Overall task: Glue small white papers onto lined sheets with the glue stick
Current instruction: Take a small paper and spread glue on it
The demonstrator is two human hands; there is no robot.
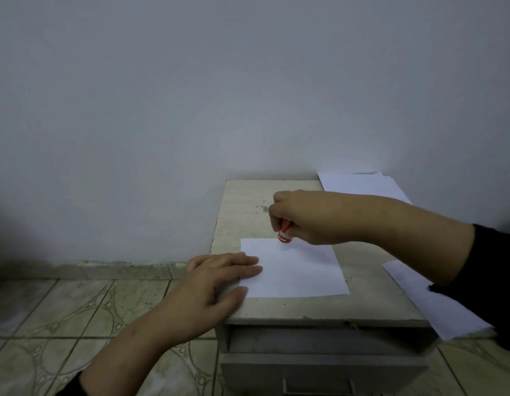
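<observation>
A white sheet of paper (299, 270) lies flat on top of a small pale cabinet (371, 298). My right hand (308, 215) grips a red glue stick (285, 234), held upright with its white tip touching the far edge of the sheet. My left hand (216, 284) rests on the sheet's left edge, fingers straight and flat, pressing it down. Whether the sheet has lines cannot be made out in the dim light.
More white sheets lie at the cabinet's far right corner (362, 184) and hang over its right edge (431, 304). The cabinet stands against a plain wall (191, 95), with patterned floor tiles (76, 315) to its left. A drawer front (322, 372) shows below.
</observation>
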